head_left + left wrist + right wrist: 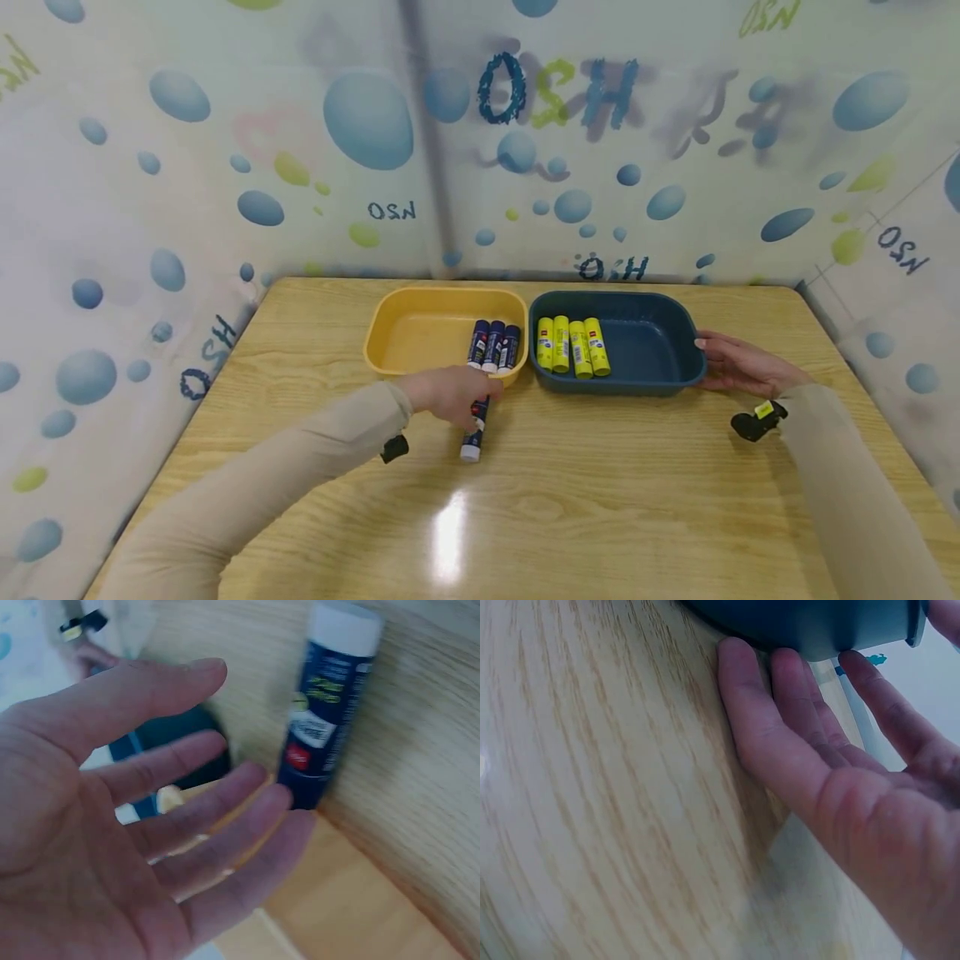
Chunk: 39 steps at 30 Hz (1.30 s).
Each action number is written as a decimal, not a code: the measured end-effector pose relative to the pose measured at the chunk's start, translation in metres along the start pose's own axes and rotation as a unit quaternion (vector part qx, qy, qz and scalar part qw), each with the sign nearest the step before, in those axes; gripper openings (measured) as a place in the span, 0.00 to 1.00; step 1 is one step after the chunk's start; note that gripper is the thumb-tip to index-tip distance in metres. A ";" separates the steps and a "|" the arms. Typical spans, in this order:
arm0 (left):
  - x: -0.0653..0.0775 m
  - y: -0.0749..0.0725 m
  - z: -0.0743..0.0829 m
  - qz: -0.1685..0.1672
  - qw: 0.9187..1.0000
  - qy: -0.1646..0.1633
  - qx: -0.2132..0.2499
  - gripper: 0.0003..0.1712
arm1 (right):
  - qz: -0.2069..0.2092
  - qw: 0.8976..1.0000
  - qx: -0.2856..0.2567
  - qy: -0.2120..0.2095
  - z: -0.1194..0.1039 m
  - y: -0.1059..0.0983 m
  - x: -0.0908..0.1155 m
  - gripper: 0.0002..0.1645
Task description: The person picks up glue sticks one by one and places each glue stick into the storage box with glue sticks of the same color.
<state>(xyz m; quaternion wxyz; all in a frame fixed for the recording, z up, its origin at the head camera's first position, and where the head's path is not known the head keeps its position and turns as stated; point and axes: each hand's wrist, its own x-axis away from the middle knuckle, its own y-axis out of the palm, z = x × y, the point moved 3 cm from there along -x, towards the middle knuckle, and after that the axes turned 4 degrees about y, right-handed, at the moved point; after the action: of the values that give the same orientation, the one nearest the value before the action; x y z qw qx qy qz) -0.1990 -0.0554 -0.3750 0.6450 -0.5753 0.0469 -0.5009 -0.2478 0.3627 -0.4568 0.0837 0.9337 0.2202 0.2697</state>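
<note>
My left hand [450, 394] hovers at the front edge of the yellow bin [408, 367], its fingers spread with nothing gripped. Just beyond the fingertips in the left wrist view is a dark blue glue stick [326, 712] with a white cap; whether they touch it, I cannot tell. This stick lies on the table in front of the bin. Three similar dark blue glue sticks [493, 346] lie inside the bin's right end. My right hand [746, 367] rests its fingertips against the outer right end of the navy bin [645, 387], thumb at the rim.
Several yellow glue sticks [573, 346] lie side by side in the navy bin's left half. Both bins stand next to each other towards the back of the wooden table [585, 500]. A patterned curtain [480, 192] hangs behind and along the sides.
</note>
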 end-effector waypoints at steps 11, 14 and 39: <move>-0.004 0.022 0.001 -0.003 0.994 0.044 -0.103 0.26 | 0.004 0.999 0.030 0.027 -0.005 0.002 0.000 0.36; -0.004 0.026 0.003 0.003 0.989 0.052 -0.137 0.24 | 0.021 0.998 0.041 0.047 -0.008 0.003 0.001 0.40; -0.016 0.035 0.011 0.044 0.967 0.110 -0.226 0.14 | 0.033 0.994 0.080 0.060 -0.010 0.002 0.002 0.43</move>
<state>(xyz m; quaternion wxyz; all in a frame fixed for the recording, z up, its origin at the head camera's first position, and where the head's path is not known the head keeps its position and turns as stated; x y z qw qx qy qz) -0.1790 -0.0422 -0.4073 0.5100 -0.6452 0.2546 -0.5088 -0.2508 0.3622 -0.4472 -0.0133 0.9263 0.2150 0.3093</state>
